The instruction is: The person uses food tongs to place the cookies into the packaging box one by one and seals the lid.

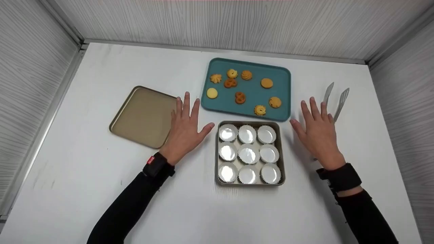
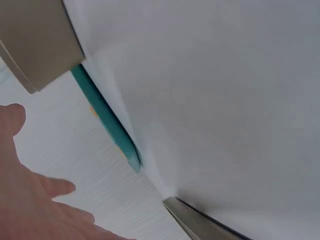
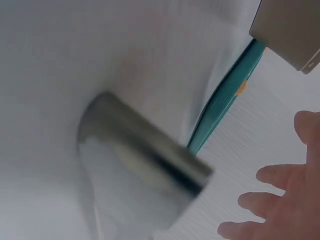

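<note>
My left hand (image 1: 184, 132) hovers with fingers spread, overlapping the right edge of a flat gold-brown lid (image 1: 145, 115) in the head view. It holds nothing. My right hand (image 1: 318, 135), also spread and bare, is over a pair of metal tongs (image 1: 341, 101) with one plain and one slotted blade; their middle is hidden beneath it. In the right wrist view the bent end of the tongs (image 3: 140, 145) looms close. Between the hands sits a square gold-brown tin (image 1: 282, 152), holding rows of white fluted paper cups (image 1: 248, 154).
Behind the tin lies a teal tray (image 1: 252, 93) bearing several cookies, among them a pretzel-shaped one (image 1: 240, 98), a round one (image 1: 267, 83) and a pale yellow one (image 1: 212, 93). Grey wood-grain panels (image 1: 217, 25) border the white table (image 1: 78, 152) at the back and sides.
</note>
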`<state>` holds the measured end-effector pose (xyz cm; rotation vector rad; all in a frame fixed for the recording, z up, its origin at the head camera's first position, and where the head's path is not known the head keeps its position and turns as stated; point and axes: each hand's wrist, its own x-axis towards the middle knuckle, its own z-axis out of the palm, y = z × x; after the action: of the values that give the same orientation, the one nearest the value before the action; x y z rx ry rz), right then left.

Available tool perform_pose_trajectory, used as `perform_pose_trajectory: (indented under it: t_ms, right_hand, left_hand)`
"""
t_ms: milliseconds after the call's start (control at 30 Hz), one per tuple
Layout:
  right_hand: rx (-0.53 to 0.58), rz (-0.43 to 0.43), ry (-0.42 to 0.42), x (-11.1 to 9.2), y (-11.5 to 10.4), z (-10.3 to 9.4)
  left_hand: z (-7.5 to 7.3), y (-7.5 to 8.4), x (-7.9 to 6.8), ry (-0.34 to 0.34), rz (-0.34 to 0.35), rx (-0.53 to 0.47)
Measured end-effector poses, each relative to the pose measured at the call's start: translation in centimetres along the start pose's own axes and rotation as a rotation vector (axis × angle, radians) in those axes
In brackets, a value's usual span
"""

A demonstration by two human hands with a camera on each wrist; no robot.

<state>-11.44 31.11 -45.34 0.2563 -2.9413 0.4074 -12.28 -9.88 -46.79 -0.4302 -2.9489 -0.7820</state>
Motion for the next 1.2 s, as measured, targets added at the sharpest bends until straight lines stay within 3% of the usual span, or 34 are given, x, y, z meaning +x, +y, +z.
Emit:
perform_pose_trajectory:
  t_ms: [67,167,267,400,533,767,1000,1200]
  right_hand:
    - [0.000,-0.003,0.033,-0.2,-0.3,0.0]
    - [0.016,-0.004,0.045,-0.4,-0.8,-0.1]
    - [0.052,-0.014,0.009,-0.7,-1.4,0.0]
    - [0.124,-0.018,-0.075,-1.3,-2.2,-0.2]
    - [0.174,0.000,-0.127,-2.2,-3.0,-0.6]
    - [0.211,-0.036,-0.135,-3.6,-3.8,-0.5]
    - [0.225,-0.116,-0.144,-4.2,-4.5,0.0]
    - [0.214,-0.191,-0.086,-4.2,-4.8,0.4]
  left_hand:
    - [-0.1,0.6,-0.2,-0.031,-0.001,-0.085]
    - [-0.3,1.4,-0.6,-0.138,-0.047,-0.208]
    - [-0.3,2.1,-1.0,-0.251,-0.112,-0.297]
    - [-0.1,2.7,-1.6,-0.319,-0.144,-0.374]
    - [0.2,3.3,-2.7,-0.336,-0.141,-0.417]
    - [0.8,4.3,-4.1,-0.344,-0.115,-0.436]
    - [1.2,4.2,-4.2,-0.296,-0.100,-0.504]
    - [1.6,3.8,-4.0,-0.257,-0.066,-0.557]
